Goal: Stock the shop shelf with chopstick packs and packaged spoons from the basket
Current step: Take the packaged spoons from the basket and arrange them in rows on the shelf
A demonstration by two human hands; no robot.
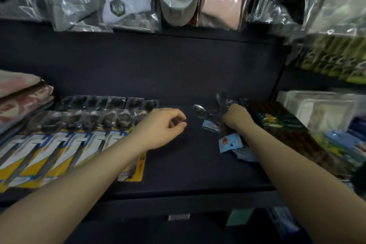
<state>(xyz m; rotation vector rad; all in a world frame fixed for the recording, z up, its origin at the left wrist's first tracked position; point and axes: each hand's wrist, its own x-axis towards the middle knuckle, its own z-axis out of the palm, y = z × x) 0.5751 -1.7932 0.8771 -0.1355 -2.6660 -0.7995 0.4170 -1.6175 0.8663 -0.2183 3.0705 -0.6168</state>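
Spoon packs (221,123) in right hand (235,117), bowls toward shelf (168,77) back

head | faces forward-down | close over shelf (178,164)

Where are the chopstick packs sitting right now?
In the head view, the chopstick packs lie at the right end of the dark shelf, just right of the right hand, which holds blue-carded spoon packs.

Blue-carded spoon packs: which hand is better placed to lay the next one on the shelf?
Right. The right hand already grips the blue-carded spoon packs above bare shelf; the left hand holds nothing.
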